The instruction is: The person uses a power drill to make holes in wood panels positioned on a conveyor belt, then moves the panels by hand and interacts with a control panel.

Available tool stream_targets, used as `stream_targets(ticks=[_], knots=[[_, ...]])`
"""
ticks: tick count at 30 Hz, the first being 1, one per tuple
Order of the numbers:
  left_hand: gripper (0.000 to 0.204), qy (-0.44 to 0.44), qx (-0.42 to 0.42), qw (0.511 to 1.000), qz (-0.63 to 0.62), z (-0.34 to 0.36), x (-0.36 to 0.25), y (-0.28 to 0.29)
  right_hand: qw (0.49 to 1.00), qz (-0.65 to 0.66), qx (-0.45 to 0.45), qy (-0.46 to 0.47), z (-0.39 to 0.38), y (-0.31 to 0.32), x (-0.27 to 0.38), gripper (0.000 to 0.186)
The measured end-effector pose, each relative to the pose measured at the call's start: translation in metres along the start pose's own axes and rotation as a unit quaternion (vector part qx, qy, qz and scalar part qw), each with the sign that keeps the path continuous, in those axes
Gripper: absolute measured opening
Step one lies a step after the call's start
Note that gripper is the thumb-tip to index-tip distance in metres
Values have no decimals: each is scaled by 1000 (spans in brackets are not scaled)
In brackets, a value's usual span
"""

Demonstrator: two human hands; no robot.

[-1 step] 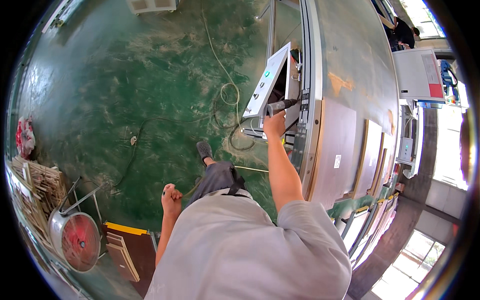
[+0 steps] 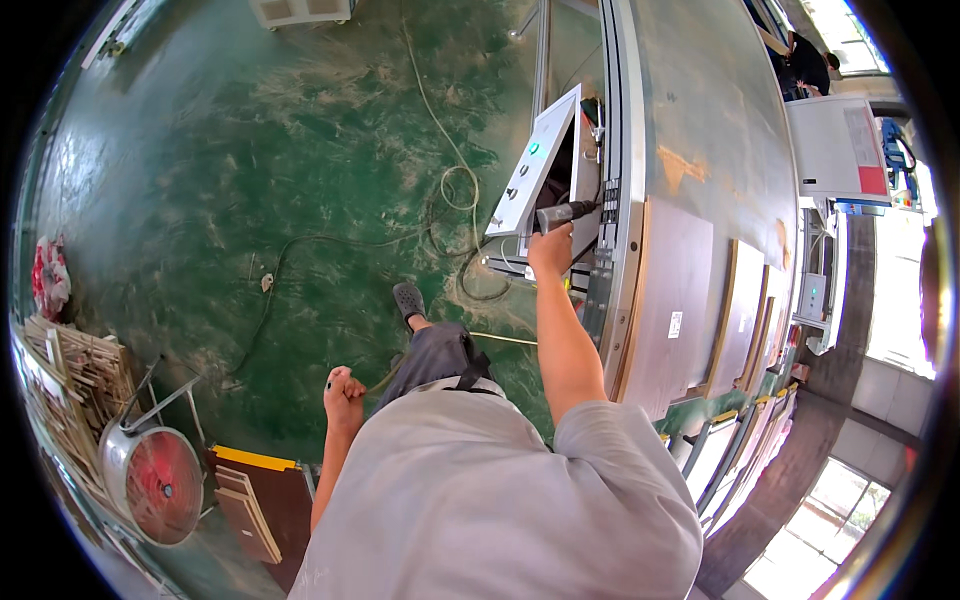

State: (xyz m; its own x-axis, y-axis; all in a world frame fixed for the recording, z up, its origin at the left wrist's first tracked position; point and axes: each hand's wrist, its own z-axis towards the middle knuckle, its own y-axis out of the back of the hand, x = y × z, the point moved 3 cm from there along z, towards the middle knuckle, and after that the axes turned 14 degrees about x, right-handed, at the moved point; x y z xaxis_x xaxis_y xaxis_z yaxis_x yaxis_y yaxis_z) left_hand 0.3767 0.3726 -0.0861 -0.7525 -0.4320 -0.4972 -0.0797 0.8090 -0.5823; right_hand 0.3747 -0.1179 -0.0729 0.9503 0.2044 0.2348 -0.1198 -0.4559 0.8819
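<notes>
Along the right, a long table (image 2: 715, 110) is edged by a metal rail (image 2: 628, 120); on the rail's left, a white control panel (image 2: 545, 135) is set aslant. Right of the panel's near end, a grey-and-black power drill (image 2: 553, 217) is held, dark nose pointed right; contact with the rail cannot be made out. Judged rigid, moderately heavy, probably nose-weighted, unlikely to slip; best gripped high on the handle, behind the motor's weight. It is wrapped by the right hand (image 2: 551, 250). The left hand (image 2: 345, 400) is curled, well apart, near left; whether anything is held there cannot be told.
</notes>
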Motion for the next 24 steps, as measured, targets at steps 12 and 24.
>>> stream_targets(ticks=[12, 24], knots=[[13, 34, 186, 964, 188, 79, -13, -93, 979, 143, 1, 143, -55, 13, -8, 64], [39, -30, 482, 751, 449, 89, 4, -172, 546, 730, 361, 197, -188, 35, 99, 58]])
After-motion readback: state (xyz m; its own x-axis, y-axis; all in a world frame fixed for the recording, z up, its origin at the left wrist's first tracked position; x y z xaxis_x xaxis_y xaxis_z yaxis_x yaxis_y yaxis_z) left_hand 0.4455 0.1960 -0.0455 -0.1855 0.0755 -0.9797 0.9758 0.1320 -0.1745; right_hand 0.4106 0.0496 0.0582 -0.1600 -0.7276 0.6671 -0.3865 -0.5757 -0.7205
